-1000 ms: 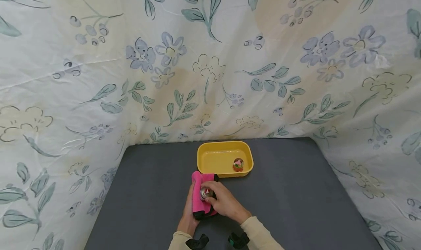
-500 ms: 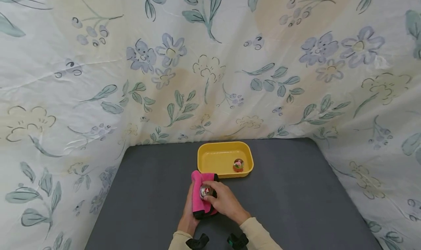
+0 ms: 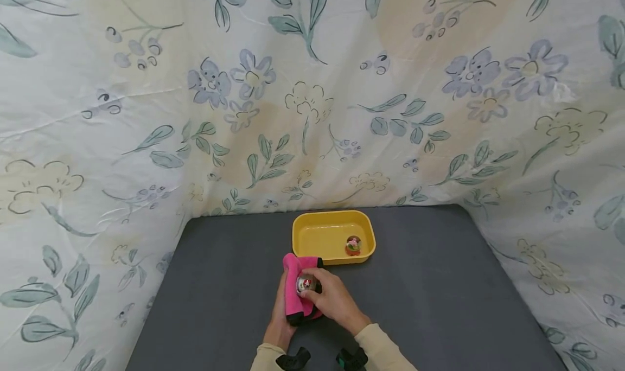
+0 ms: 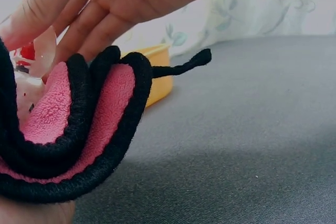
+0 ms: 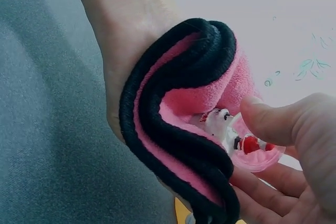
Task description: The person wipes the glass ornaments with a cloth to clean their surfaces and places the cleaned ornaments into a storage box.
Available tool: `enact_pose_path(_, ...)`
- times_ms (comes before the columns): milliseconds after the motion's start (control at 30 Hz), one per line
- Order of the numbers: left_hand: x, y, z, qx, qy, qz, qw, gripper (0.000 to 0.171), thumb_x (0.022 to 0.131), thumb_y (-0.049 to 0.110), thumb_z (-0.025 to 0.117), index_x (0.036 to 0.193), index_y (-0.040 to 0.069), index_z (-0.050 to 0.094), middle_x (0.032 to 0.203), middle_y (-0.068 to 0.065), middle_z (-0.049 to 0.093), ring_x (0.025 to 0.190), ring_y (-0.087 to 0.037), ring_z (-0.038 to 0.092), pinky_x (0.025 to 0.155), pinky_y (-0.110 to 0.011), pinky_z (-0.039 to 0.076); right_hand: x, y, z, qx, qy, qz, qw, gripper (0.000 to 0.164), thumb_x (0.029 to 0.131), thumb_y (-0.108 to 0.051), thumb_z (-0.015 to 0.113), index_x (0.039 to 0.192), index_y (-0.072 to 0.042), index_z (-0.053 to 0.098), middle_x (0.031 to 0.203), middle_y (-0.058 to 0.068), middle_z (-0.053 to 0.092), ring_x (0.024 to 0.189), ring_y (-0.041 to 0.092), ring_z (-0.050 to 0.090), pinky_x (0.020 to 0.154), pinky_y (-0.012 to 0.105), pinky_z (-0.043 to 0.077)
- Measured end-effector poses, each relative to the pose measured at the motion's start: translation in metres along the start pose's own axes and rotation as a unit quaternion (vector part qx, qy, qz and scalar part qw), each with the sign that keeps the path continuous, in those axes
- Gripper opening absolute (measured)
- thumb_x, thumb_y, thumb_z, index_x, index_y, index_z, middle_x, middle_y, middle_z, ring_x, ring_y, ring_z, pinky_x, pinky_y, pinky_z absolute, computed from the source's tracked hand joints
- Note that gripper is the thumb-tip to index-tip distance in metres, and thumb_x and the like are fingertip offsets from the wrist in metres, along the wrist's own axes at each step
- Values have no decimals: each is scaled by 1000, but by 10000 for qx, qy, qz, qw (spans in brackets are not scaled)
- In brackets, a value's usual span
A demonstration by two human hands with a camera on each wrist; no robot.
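Note:
My left hand (image 3: 279,311) holds a folded pink cloth (image 3: 293,298) with black edging, which lies bunched over the palm. In my right hand (image 3: 337,300), thumb and fingers grip a small snow globe (image 3: 306,283) with a red and white figure inside, set against the cloth. The right wrist view shows the clear dome of the snow globe (image 5: 254,153) between thumb and fingers, its far side tucked into the cloth's fold. Pink layers of the cloth (image 4: 113,95) curve beneath the globe in the left wrist view. Part of the left hand is hidden behind the cloth.
Just beyond the hands stands a yellow tray (image 3: 312,243) on the dark grey table (image 3: 415,284). A second snow globe (image 3: 353,245), with a reddish base, sits in the tray's right front corner. Floral fabric (image 3: 312,143) hangs around the table's back and sides.
The right fingers have shifted slightly on the snow globe, which has turned a little against the cloth. The left hand, the cloth and the tray stay in place.

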State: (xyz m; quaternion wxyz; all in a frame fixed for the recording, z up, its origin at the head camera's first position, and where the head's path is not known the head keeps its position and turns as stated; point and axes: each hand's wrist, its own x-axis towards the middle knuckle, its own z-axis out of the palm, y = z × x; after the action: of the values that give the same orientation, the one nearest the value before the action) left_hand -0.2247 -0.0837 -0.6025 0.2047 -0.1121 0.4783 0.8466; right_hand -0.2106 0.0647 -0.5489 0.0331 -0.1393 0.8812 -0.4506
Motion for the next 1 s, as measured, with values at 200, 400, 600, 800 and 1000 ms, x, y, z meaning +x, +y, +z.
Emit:
enact_pose_path(200, 0, 0, 0, 38, -40, 9, 10000, 78, 93, 80, 38, 142, 21, 47, 123, 11, 57, 113, -6, 54, 99, -26, 45, 0, -1, -1, -8, 11, 57, 10000, 44, 91, -28, 77, 131, -18, 62, 125, 0, 66, 106, 13, 61, 93, 39, 56)
enact_pose_path(400, 0, 1, 2, -43, -114, 41, 9999, 72, 95, 78, 38, 138, 22, 50, 121, 11, 59, 112, -6, 55, 99, -26, 46, 1, -2, -1, 37, 108, 174, 9998, 43, 89, -32, 78, 126, -18, 61, 117, 0, 65, 102, 12, 61, 86, 32, 56)
enact_pose_path(600, 0, 2, 3, -10, -136, 45, 9999, 72, 95, 78, 37, 139, 22, 49, 122, 12, 58, 114, -6, 55, 100, -27, 46, 2, -2, 0, -34, 210, 317, 9993, 43, 88, -34, 80, 123, -19, 61, 113, -1, 65, 97, 12, 61, 81, 28, 56)
enact_pose_path(800, 0, 1, 3, 115, -70, 69, 9999, 72, 95, 78, 37, 139, 21, 49, 122, 11, 58, 114, -8, 55, 99, -29, 46, 2, -3, -1, -214, 347, 428, 9983, 42, 87, -39, 80, 120, -21, 62, 107, -4, 65, 89, 8, 58, 72, 24, 50)
enact_pose_path(1000, -1, -1, 3, 185, -20, -9, 9998, 74, 94, 78, 38, 141, 21, 48, 124, 9, 57, 115, -10, 53, 98, -32, 47, 2, -4, -2, -249, 335, 623, 9972, 42, 87, -42, 80, 118, -21, 61, 100, -7, 61, 84, 8, 55, 68, 23, 47)
